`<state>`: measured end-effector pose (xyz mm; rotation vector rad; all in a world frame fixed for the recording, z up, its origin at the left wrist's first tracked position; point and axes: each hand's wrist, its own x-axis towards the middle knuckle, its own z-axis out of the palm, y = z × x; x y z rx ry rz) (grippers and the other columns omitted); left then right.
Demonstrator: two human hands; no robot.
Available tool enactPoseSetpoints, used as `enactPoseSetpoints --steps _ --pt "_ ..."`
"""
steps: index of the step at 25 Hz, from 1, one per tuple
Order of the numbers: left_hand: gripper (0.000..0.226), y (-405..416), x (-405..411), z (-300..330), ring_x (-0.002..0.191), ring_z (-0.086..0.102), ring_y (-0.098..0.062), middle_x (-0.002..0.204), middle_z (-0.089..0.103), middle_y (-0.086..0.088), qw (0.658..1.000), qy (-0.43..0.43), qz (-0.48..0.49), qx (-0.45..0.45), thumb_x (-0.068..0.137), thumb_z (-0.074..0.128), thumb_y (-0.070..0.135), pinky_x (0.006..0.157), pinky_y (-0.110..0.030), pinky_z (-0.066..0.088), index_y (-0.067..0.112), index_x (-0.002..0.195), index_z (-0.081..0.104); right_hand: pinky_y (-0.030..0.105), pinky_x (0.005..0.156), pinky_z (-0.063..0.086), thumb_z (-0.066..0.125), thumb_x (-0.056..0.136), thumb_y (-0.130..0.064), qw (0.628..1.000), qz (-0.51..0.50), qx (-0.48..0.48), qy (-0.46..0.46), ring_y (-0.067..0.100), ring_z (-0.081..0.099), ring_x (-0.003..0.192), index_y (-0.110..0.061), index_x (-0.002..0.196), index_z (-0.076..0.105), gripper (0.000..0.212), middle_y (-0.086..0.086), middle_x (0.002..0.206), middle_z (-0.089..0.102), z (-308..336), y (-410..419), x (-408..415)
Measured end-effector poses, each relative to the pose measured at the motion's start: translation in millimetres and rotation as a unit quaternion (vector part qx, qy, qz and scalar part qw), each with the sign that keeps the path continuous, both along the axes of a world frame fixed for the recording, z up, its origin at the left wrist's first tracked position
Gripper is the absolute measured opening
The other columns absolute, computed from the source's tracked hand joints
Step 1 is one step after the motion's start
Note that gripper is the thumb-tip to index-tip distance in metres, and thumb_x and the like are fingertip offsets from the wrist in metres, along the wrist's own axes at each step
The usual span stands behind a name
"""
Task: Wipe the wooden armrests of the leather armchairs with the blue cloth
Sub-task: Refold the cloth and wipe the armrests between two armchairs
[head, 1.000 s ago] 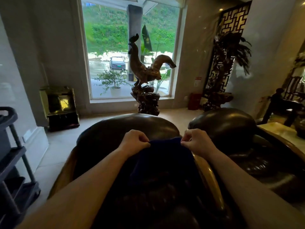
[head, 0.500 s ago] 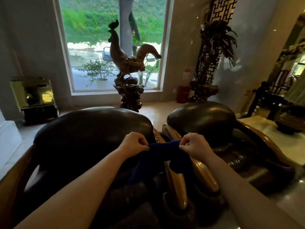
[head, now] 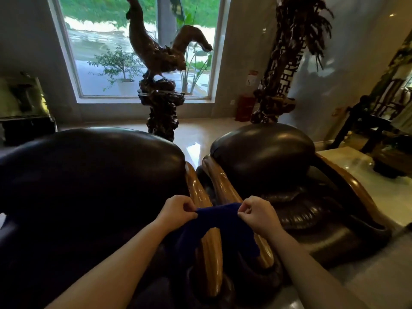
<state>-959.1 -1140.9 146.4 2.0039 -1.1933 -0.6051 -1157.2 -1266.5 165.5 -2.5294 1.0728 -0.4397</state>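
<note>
Both hands, left (head: pixel 178 210) and right (head: pixel 256 211), fingers pinching the cloth's (head: pixel 219 228) top edge, draped limp over two adjoining armrests (head: pixel 210 250); soft, light, probably best bunched to wipe.

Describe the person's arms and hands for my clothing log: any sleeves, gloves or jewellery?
Both forearms are bare as far as the frame shows, with no sleeve visible. The left hand and right hand wear no gloves. No watch, bracelet or ring is visible on either.
</note>
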Motion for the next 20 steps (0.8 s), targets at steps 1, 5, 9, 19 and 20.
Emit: enactPoseSetpoints --steps 1,5,9,19,20 --pt "0.016 -8.3 -3.4 -10.0 0.075 0.061 -0.007 0.08 0.063 0.005 1.0 0.003 0.004 0.011 0.074 0.072 0.014 0.061 -0.016 0.044 0.027 0.069 0.062 0.014 0.065 0.04 0.066 0.078 -0.023 1.0 0.007 0.006 0.003 -0.001 0.054 0.068 -0.039 0.061 0.048 0.03 -0.018 0.072 0.051 -10.4 -11.0 -1.3" --pt "0.017 -49.0 -19.6 -59.8 0.074 0.061 -0.005 0.081 0.062 0.006 0.997 0.019 0.064 0.049 0.076 0.069 0.014 0.056 -0.014 0.044 0.028 0.072 0.06 0.019 0.069 0.05 0.066 0.079 -0.021 0.997 0.057 0.04 0.019 0.0 0.056 0.072 -0.038 0.064 0.049 0.029 -0.015 0.078 0.054 -65.3 -66.8 -5.9" --pt "0.021 -91.1 -41.5 -113.3 0.073 0.059 -0.003 0.08 0.061 0.009 0.984 0.03 0.156 0.085 0.077 0.069 0.015 0.055 -0.013 0.042 0.031 0.07 0.058 0.013 0.061 0.045 0.066 0.081 -0.018 0.991 0.105 0.076 0.028 -0.001 0.055 0.07 -0.031 0.068 0.055 0.021 -0.016 0.076 0.05 -121.9 -125.9 -6.4" --pt "0.024 -172.9 -14.6 -182.8 0.07 0.058 -0.003 0.075 0.061 0.005 0.964 0.013 0.26 0.061 0.078 0.067 0.011 0.054 -0.011 0.038 0.029 0.067 0.056 0.036 0.087 0.051 0.063 0.082 -0.018 0.987 0.122 0.1 -0.018 0.002 0.056 0.077 -0.025 0.079 0.061 0.008 -0.013 0.085 0.054 -208.7 -218.6 66.1" --pt "0.023 -181.4 -8.3 -193.2 0.07 0.058 -0.003 0.075 0.061 0.005 0.963 0.009 0.265 0.053 0.078 0.067 0.01 0.054 -0.011 0.039 0.028 0.069 0.056 0.038 0.087 0.051 0.063 0.082 -0.018 0.989 0.11 0.099 -0.025 0.002 0.056 0.076 -0.025 0.079 0.061 0.008 -0.014 0.084 0.054 -220.1 -224.0 75.6"
